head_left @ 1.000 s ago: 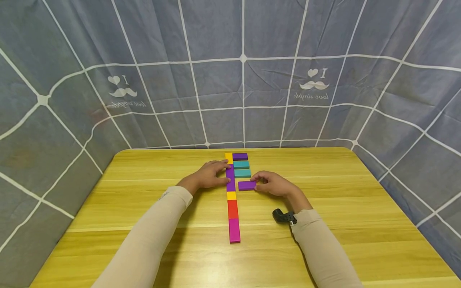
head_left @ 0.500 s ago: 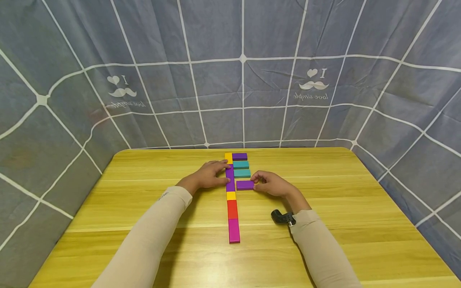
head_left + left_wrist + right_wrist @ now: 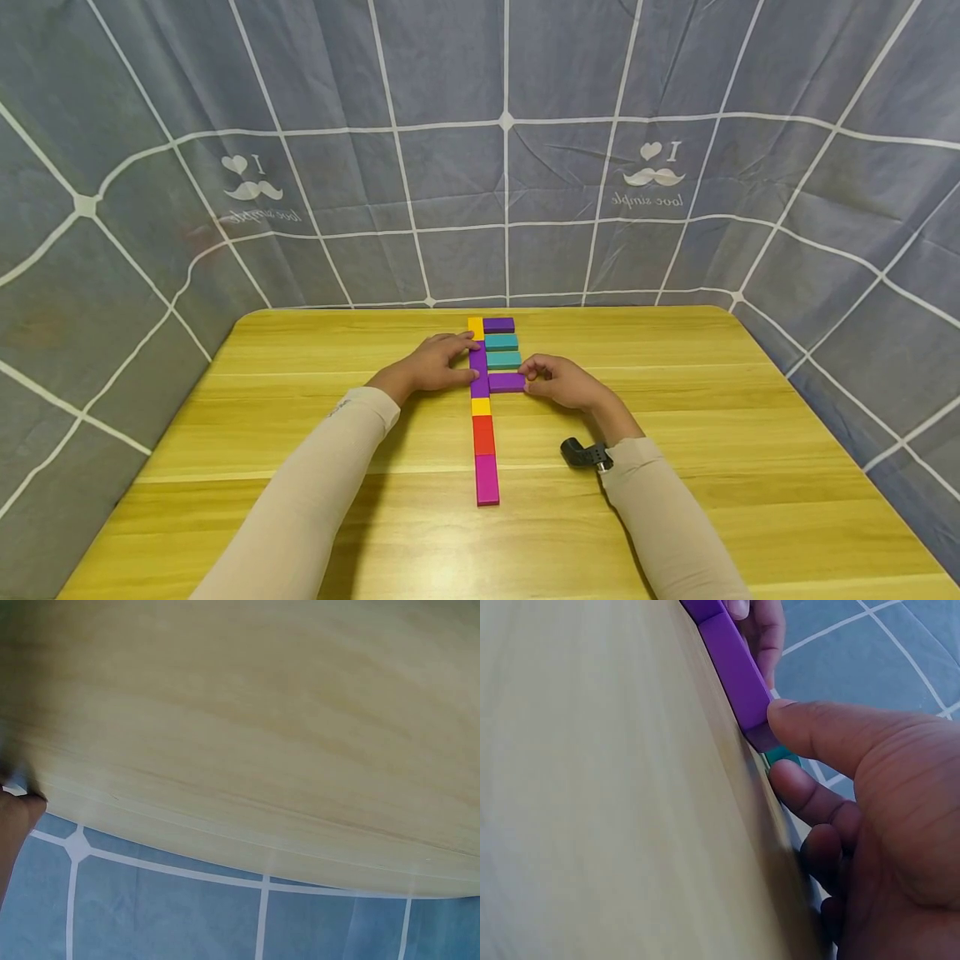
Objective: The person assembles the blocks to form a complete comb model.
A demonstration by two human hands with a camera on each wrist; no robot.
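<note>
A column of flat coloured blocks runs down the middle of the table, with a long purple stretch (image 3: 479, 360) in it. My left hand (image 3: 438, 364) rests its fingertips and thumb on that purple stretch from the left, fingers extended. My right hand (image 3: 562, 383) pinches the right end of a purple block (image 3: 507, 382) that lies crosswise, its left end against the column. In the right wrist view the thumb (image 3: 810, 731) is at that block's end, with the curled forefinger close below. Just beyond lie two teal blocks (image 3: 503, 361) and a dark purple block (image 3: 498, 325), also crosswise.
A yellow block (image 3: 476, 327) heads the column at the far end. Nearer are a small yellow block (image 3: 481, 407), a red block (image 3: 483, 435) and a magenta block (image 3: 487, 481). The wooden table (image 3: 262, 400) ends at a grey-blue curtain (image 3: 465, 183) with white lines.
My right hand has slid the crosswise purple block leftward and slightly away, closing the gap to the column. The left hand has stayed in place.
</note>
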